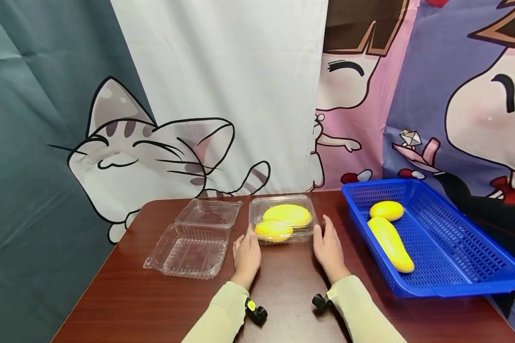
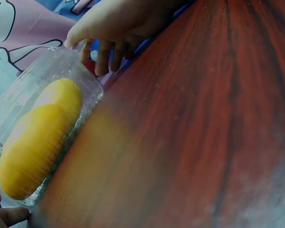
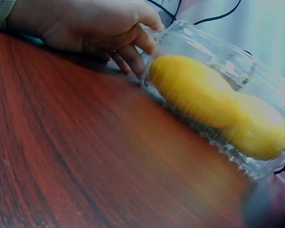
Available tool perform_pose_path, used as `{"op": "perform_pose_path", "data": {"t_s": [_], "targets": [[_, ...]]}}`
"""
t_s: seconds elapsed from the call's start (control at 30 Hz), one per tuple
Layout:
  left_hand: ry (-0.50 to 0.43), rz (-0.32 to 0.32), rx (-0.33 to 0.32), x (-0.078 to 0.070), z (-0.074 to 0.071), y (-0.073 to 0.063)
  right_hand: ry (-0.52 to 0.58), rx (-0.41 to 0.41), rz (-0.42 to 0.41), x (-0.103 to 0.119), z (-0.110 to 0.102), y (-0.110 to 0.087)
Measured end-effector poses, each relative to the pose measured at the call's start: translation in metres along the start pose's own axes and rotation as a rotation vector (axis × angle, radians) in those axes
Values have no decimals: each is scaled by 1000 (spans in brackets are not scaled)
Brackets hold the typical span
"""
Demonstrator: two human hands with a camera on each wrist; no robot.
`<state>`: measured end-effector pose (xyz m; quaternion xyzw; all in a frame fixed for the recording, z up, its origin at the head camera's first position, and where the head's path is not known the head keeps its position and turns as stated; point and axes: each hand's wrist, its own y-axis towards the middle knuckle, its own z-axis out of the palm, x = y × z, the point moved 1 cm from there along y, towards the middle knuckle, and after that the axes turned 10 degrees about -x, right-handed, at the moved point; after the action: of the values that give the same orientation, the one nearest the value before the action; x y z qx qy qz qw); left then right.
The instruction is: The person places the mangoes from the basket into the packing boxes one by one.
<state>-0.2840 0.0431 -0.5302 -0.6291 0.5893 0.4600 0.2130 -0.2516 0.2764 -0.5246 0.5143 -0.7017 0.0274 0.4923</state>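
A closed clear plastic clamshell box stands mid-table with two yellow mangoes inside. My left hand is at its left front corner and my right hand at its right front corner. In the right wrist view the left hand has its thumb on the lid edge of the box and its fingers curled against the side, next to a mango. The left wrist view shows the right hand placed the same way on the far corner of the box.
An open, empty clamshell box lies to the left on the dark wooden table. At the right a blue plastic basket holds two more mangoes. Cartoon-printed cloth hangs behind the table.
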Motion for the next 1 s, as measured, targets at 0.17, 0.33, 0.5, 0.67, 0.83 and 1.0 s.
{"op": "perform_pose_path", "data": {"t_s": [0.17, 0.33, 0.5, 0.67, 0.83, 1.0], "targets": [[1, -4, 3, -1, -1, 1, -115, -127, -449, 18, 7, -3], [-9, 1, 7, -3, -2, 1, -222, -113, -759, 38, 25, -13], [0, 19, 20, -4, -1, -1, -266, -85, -731, 43, 33, -16], [-18, 28, 21, -4, 0, -1, -257, -85, -645, 36, 28, -7], [-47, 19, 36, -8, -2, -4, -241, -110, -542, 19, 17, 8], [-43, 25, 33, -10, -1, -6, -244, -145, -488, 4, 8, 19]]}}
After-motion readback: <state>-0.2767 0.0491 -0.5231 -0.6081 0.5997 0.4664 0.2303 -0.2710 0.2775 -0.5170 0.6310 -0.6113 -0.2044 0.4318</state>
